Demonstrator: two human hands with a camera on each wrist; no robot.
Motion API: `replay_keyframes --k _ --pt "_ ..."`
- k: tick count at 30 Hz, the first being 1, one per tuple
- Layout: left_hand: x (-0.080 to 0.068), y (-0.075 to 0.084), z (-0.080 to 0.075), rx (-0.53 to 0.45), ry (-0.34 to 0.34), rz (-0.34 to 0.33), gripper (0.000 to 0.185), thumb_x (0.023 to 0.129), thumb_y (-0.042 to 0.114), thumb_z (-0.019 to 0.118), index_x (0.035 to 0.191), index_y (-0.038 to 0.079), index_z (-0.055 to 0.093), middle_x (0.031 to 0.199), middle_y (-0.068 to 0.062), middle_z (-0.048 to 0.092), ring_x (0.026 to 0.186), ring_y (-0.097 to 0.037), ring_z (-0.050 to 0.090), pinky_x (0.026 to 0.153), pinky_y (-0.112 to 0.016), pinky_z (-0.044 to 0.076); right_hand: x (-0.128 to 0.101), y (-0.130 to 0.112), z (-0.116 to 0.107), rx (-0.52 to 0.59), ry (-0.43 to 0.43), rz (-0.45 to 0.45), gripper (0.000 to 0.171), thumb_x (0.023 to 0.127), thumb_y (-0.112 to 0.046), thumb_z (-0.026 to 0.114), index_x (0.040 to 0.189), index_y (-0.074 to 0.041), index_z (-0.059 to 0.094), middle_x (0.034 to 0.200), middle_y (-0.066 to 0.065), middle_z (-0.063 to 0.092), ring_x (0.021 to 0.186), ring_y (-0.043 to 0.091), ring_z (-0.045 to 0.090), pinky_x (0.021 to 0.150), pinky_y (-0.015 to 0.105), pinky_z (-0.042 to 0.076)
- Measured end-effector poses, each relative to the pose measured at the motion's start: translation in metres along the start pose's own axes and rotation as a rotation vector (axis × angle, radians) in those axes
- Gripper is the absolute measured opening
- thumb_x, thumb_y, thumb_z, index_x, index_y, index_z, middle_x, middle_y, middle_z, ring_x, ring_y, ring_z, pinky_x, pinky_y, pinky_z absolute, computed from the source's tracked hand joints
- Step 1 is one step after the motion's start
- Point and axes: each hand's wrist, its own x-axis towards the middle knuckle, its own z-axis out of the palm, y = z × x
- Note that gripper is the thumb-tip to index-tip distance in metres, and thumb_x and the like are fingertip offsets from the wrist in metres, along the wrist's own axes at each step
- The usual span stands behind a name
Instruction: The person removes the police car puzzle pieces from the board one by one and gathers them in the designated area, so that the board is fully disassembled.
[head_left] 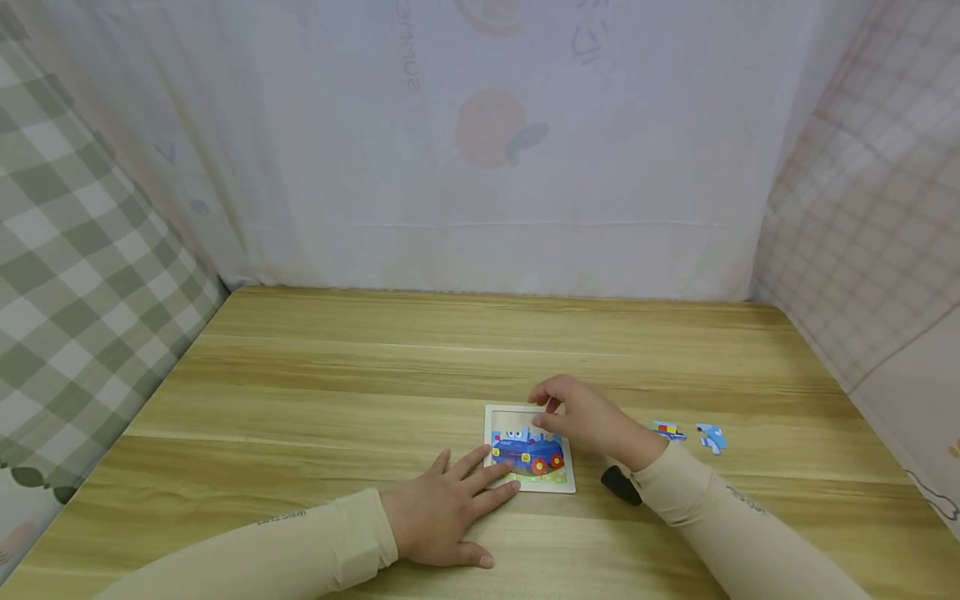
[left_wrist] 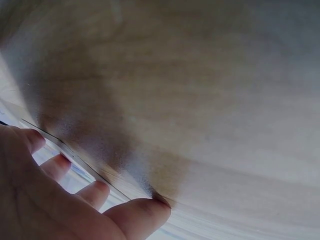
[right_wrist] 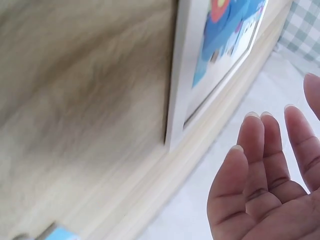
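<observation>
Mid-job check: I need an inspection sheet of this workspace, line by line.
Surface: wood-grain table.
Job's things: puzzle frame, vehicle picture partly assembled inside; multicoloured piece and blue piece loose to its right.
Clutter: dark object beside right sleeve, identity unclear.
Hands: left hand spread over frame's left side; right hand near its upper right corner, holding nothing visible.
Cables: nothing seen.
Surroundings: checked cloth left, printed cloth behind, gridded cloth right.

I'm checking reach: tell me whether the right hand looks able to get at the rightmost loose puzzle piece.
Probably yes: the right hand appears to hold nothing, and that loose piece lies uncovered on the table, though the hand would have to swing right, away from the frame.
</observation>
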Motion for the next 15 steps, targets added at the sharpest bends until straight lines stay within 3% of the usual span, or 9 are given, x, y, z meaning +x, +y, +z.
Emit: replay_keyframes --k 9,15 --pt "0.000 -0.001 0.001 0.009 0.016 0.010 0.074 0.083 0.068 0.030 0.143 0.024 0.023 0.149 0.001 0.018 0.135 -0.030 0.013 0.089 -0.059 0.033 0.008 -0.013 0.017 0.007 -0.082 0.041 0.019 0.076 -0.010 0.070 0.094 -0.009 0.065 0.090 -0.001 0.058 0.079 0.013 0.052 0.069 0.028 0.045" --pt "-0.001 0.000 -0.001 0.006 0.010 0.007 0.074 0.083 0.067 0.031 0.143 0.024 0.023 0.149 0.001 0.017 0.135 -0.030 0.012 0.089 -0.059 0.033 0.010 -0.017 0.025 -0.025 -0.123 0.003 0.020 0.076 -0.008 0.070 0.096 -0.009 0.065 0.090 -0.003 0.059 0.078 0.012 0.051 0.071 0.030 0.044"
